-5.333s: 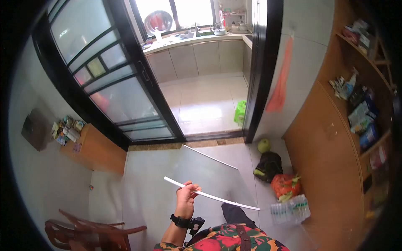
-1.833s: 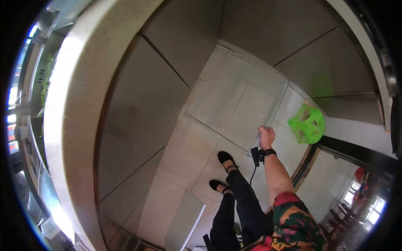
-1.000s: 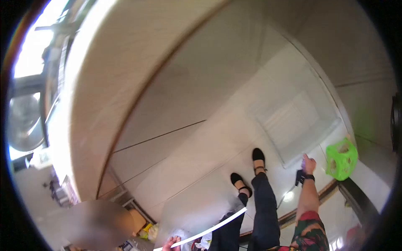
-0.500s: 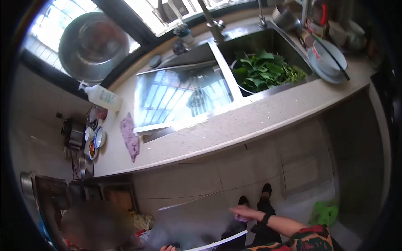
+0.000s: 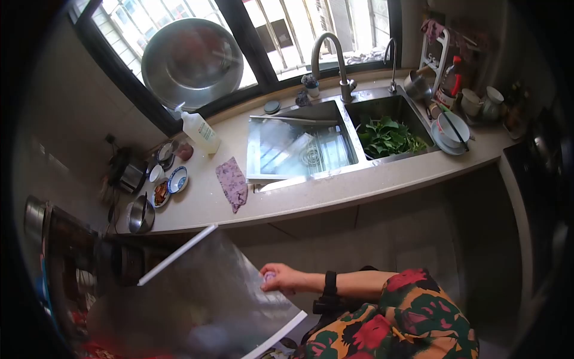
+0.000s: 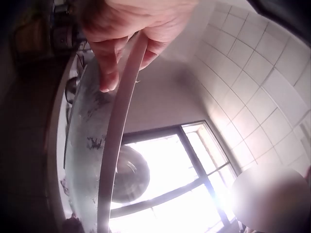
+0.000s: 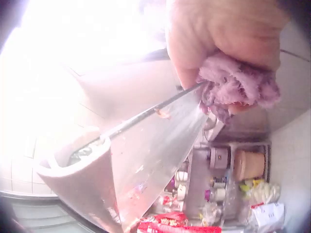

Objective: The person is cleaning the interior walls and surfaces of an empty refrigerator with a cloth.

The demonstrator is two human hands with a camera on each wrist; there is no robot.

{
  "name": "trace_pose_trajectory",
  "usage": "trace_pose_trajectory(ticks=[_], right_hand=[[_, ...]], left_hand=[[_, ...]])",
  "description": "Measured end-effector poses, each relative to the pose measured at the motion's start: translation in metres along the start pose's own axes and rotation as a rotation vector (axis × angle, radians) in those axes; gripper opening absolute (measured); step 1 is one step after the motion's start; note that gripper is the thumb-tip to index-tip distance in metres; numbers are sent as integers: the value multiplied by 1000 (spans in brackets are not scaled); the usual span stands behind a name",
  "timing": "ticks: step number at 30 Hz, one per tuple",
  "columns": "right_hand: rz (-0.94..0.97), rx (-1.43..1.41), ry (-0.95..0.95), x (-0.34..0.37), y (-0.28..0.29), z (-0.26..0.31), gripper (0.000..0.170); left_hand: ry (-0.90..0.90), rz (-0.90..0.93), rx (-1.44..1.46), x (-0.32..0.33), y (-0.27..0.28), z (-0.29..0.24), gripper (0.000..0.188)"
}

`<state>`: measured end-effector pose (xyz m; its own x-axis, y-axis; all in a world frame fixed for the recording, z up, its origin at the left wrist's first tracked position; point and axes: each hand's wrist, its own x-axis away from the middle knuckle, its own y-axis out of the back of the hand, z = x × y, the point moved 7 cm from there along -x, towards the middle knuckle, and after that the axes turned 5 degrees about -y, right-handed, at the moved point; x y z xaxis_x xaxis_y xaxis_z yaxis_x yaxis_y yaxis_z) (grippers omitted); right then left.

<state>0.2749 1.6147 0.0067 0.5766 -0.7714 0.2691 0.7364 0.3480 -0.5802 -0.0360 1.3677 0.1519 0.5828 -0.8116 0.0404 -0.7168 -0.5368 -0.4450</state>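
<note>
A pale speckled stone counter (image 5: 335, 191) curves beneath a dark-framed window (image 5: 260, 45), with a round steel pot (image 5: 142, 214) at its left end. A translucent white pump bottle (image 5: 202, 133) stands farther along, near a flat purple patterned cloth (image 5: 232, 184). Another clear panel with white trim (image 5: 287, 146) lies over the left basin, where I judge the basin's surround gives it support; green leaves (image 5: 388, 136) fill the right one, and stacked pale bowls (image 5: 451, 133) sit beyond. In front of the counter, I have a large clear, white-edged panel (image 5: 203, 287) held up off it. My left hand (image 6: 141, 24) grips its long white trim strip (image 6: 116, 126), fingers on one side and thumb on the other, probably because the strip is kinder to hold than bare glass. My right hand (image 5: 286, 279) clutches a bunched purple fluffy cloth (image 7: 238, 85) against the panel's untrimmed edge, which likely pads my palm and steadies that side. The left wrist view shows my left grip, which the head view leaves out; only the head view shows the leaves and bowls, while the right wrist view reveals a terracotta-coloured pot (image 7: 249, 165) and a bright red packet (image 7: 180, 225) beyond the panel.
</note>
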Motion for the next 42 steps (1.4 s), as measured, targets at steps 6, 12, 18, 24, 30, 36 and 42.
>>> trace_pose_trajectory(ticks=[6,12,18,24,30,36,42], right_hand=[[-188,37,121,38,96,101,37],[-312,-10,174,80,201,164,33],[-442,-56,158,94,276,180,34],[-584,-57,154,81,319,170,38],[-668,100,44,62,337,167,45],[-537,-137,-67,45,273,176,40],[-402,-386,-50,50,217,192,32]], left_hand=[[-8,261,-10,-71,-133,47,49],[126,402,-97,-124,-302,93,52],[208,298,-145,-175,-421,150,48],[336,364,-296,-202,-469,198,50],[304,398,-372,-215,-490,213,49],[203,431,-479,-259,-507,164,42],[255,592,-408,-290,-530,124,41]])
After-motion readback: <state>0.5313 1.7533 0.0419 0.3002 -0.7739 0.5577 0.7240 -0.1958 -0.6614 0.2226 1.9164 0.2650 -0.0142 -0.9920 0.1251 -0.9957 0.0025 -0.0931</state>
